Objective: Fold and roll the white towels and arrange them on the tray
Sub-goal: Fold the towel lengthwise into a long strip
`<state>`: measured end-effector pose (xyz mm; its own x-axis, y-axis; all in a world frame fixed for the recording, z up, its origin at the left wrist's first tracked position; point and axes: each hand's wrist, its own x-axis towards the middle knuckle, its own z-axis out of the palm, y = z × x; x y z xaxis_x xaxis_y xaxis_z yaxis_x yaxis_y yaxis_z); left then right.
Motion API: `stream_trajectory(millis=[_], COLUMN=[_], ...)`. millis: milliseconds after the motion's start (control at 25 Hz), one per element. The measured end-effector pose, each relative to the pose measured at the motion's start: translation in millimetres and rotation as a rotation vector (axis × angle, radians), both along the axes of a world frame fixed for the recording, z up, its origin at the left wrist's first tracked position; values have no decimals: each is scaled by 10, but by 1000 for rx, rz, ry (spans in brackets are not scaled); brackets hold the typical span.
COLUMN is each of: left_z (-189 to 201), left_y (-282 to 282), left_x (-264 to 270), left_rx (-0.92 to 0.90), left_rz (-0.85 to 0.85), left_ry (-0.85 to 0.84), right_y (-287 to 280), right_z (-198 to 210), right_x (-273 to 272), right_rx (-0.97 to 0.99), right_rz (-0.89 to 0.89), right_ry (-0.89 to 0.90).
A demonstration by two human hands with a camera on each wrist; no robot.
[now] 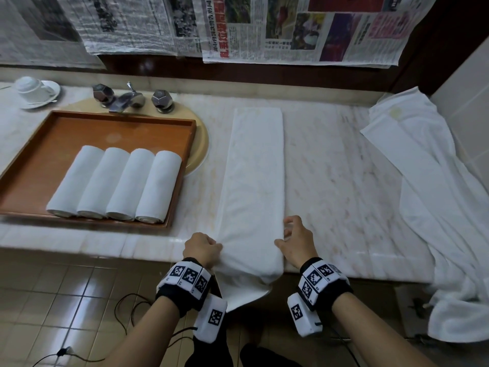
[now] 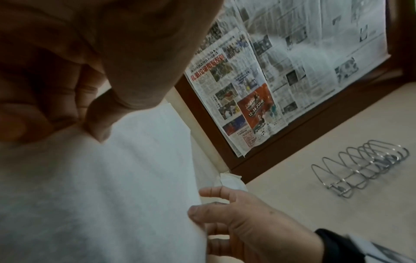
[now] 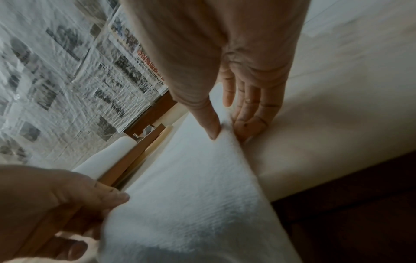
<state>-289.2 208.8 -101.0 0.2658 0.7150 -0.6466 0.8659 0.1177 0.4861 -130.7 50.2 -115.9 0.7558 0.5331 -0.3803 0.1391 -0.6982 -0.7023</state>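
Both wrists low at the counter edge [image 1: 344,266], framing the folded towel [image 1: 255,176]. Long strip of white, laid lengthwise away across the marble, near end drooping over the edge, probably pulled back to give a starting lip for the roll. Heap of unfolded towels [image 1: 434,207] well right of the strip, waiting. Tray [image 1: 53,133] left of the strip, set over the sink, four rolled towels [image 1: 116,184] packed side by side along its near rim, room behind for more. Left hand [image 1: 202,250] curled tight, gripping the strip's left edge. Right hand [image 1: 297,241] looser, thumb and fingertips pinching the right edge, keeping it square.
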Motion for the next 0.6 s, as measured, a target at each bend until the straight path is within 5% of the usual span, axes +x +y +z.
stream_trajectory(millis=[600], left_z=[-57], left_y=[168], left_x=[82], left_rx=[-65], left_rz=[-95], left_ry=[67], right_y=[109], right_z=[-97], right_x=[-11], right_rx=[-73], right_rz=[36], right_ry=[-65])
